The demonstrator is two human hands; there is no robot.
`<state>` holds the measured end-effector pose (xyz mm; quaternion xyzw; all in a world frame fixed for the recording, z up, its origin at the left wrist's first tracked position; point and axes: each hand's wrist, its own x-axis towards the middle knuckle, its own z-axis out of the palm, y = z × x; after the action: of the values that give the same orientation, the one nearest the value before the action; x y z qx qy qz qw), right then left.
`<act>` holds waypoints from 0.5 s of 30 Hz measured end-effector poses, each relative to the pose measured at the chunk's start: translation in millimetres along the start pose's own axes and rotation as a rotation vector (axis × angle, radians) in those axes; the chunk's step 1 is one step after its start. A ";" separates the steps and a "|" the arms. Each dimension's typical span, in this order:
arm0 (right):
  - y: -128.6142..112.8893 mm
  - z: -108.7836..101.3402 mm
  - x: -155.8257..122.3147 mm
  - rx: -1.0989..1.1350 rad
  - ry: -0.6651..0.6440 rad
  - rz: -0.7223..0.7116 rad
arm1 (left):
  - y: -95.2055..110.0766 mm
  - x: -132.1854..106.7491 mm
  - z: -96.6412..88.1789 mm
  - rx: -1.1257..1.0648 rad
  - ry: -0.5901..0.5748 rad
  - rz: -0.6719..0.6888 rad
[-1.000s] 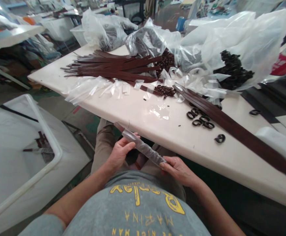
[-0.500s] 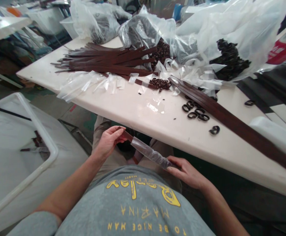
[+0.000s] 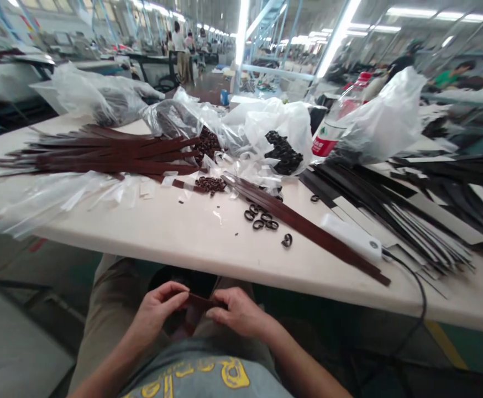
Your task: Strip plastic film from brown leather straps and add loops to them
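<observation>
Over my lap, below the table's front edge, a brown strap is stretched between both hands. My left hand pinches one side of it between thumb and fingers. Close by, my right hand grips the other side, its thumb underneath. Only a short piece of strap shows between them; no clear sleeve can be made out on it. On the table ahead lie a bundle of long brown straps, several black loops and a small heap of brown loops.
A large pile of brown straps lies at the left, with clear plastic sleeves before it. Black strips cover the right side, beside a white corded device. Plastic bags and a bottle stand behind.
My hands have come closer together, and the clear sleeve seen on the strap earlier is no longer visible. The view has tilted up and turned right, showing more of the workshop.
</observation>
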<state>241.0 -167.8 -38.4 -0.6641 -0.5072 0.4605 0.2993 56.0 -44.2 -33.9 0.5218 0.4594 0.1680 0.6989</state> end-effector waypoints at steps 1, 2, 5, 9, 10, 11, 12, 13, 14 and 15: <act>0.6 -0.8 -2.1 -0.023 0.013 0.007 | -0.9 1.7 -0.7 -0.023 0.004 -0.019; -0.1 -0.9 -3.4 -0.045 0.044 0.007 | -2.7 3.0 0.4 -0.050 0.001 -0.039; -8.7 2.0 -1.7 -0.077 0.189 -0.062 | -10.0 6.7 12.2 -0.119 -0.017 -0.067; -17.1 6.7 7.8 -0.088 0.340 -0.244 | -7.2 12.9 28.7 -0.213 -0.054 -0.057; -16.3 6.7 9.4 -0.076 0.359 -0.257 | -2.7 13.9 29.9 -0.247 -0.050 -0.051; -14.5 5.9 10.1 -0.047 0.365 -0.242 | 3.0 14.6 29.6 -0.277 -0.038 -0.042; -11.7 4.5 10.0 -0.005 0.355 -0.203 | 9.3 14.9 28.0 -0.300 -0.017 -0.030; -8.5 2.5 9.1 0.044 0.330 -0.147 | 15.6 14.9 25.3 -0.315 0.006 -0.020; -5.2 -0.1 7.6 0.093 0.293 -0.086 | 21.3 14.6 21.9 -0.323 0.025 -0.012; -2.1 -3.1 5.7 0.137 0.248 -0.046 | 26.1 14.2 18.1 -0.332 0.041 -0.007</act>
<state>243.4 -161.5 -37.1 -0.6822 -0.4488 0.4013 0.4149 84.5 -34.1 -16.9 0.3941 0.4414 0.2497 0.7665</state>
